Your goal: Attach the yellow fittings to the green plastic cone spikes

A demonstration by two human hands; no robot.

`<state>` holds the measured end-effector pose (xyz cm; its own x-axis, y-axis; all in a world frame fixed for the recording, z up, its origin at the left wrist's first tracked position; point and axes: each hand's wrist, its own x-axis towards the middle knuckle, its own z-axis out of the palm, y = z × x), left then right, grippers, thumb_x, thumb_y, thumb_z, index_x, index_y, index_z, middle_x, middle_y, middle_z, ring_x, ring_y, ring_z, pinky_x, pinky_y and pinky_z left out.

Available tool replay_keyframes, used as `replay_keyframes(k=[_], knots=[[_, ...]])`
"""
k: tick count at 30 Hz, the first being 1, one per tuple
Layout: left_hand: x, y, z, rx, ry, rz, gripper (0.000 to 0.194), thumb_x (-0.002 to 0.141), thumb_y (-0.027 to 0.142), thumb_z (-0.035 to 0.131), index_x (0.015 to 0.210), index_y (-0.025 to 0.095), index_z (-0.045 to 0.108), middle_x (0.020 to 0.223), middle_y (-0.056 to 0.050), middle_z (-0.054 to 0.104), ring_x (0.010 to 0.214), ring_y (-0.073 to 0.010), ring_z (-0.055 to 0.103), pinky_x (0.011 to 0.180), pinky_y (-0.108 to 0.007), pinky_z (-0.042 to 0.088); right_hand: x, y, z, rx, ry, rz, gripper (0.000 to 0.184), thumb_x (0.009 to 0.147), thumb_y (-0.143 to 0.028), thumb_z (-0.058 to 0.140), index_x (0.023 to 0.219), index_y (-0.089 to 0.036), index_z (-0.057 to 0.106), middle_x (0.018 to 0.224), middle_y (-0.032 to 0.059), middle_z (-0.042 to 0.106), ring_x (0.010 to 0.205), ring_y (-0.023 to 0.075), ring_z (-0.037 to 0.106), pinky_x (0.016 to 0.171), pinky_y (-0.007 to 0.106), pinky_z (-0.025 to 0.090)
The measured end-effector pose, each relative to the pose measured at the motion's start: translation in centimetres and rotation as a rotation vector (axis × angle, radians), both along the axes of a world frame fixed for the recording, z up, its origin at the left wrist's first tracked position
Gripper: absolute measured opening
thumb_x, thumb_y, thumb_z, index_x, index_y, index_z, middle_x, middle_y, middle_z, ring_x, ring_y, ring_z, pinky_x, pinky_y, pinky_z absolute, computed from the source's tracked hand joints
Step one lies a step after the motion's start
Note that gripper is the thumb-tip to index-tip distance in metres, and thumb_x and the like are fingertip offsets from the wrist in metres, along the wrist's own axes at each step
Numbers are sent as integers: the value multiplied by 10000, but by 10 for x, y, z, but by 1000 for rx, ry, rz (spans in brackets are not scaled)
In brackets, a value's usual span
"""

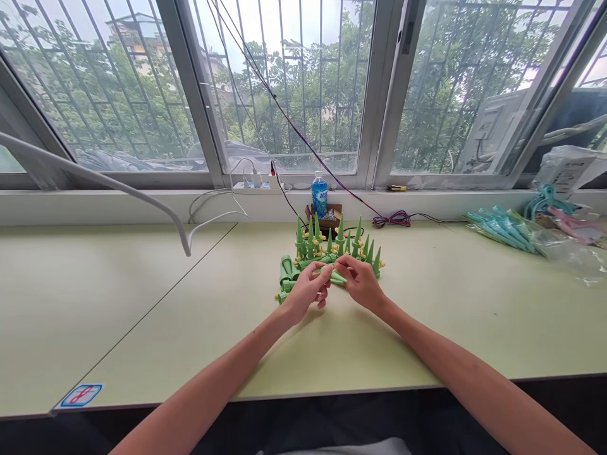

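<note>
Both of my hands meet over the table around one green plastic watering spike (pixel 338 277), its tapered end pointing right. My left hand (pixel 307 289) grips it from the left with thumb and fingers. From the other side, my right hand (pixel 361 283) pinches at its upper part; the fingertips partly hide what they touch. Just behind the hands stand several upright green watering spikes (pixel 340 237) with small yellow valves. More green spike pieces (pixel 286 270) lie to the left of my left hand, some on their sides.
A blue-labelled bottle (pixel 319 194) and a small brown box (pixel 331 218) stand behind the spikes. Coiled cable (pixel 392 219) lies against the sill. Teal hangers (pixel 503 229) and plastic bags (pixel 576 249) are at the far right. A white cable arm (pixel 142 189) crosses the left.
</note>
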<state>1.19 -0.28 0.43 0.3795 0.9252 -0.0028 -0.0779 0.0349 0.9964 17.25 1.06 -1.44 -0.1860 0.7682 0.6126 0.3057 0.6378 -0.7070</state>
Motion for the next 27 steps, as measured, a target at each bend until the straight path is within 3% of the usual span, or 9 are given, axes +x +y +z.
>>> replay_keyframes(k=[12,22,27], knots=[[0,0,-7,336,163,110,406,792,474,634,1065,223,471,718,61,409,436,-23,329,384,-162,242,1,1,0,-32,-15,-12,276,919,-389,459,746,-182,521,643,-25,442,536,94,328,501,222,317],[0,-2,-11,656,405,231,304,850,341,575,1123,221,516,776,6,510,533,-91,386,533,-219,343,1,-2,3,-44,-8,1,294,913,-409,468,749,-178,544,638,-24,439,525,94,318,489,228,306],[0,-3,-13,768,430,256,269,866,299,556,1125,233,530,930,-41,557,544,-103,425,570,-246,364,0,-2,3,-43,-5,-3,294,909,-414,474,749,-179,548,634,-23,440,516,93,318,478,230,294]])
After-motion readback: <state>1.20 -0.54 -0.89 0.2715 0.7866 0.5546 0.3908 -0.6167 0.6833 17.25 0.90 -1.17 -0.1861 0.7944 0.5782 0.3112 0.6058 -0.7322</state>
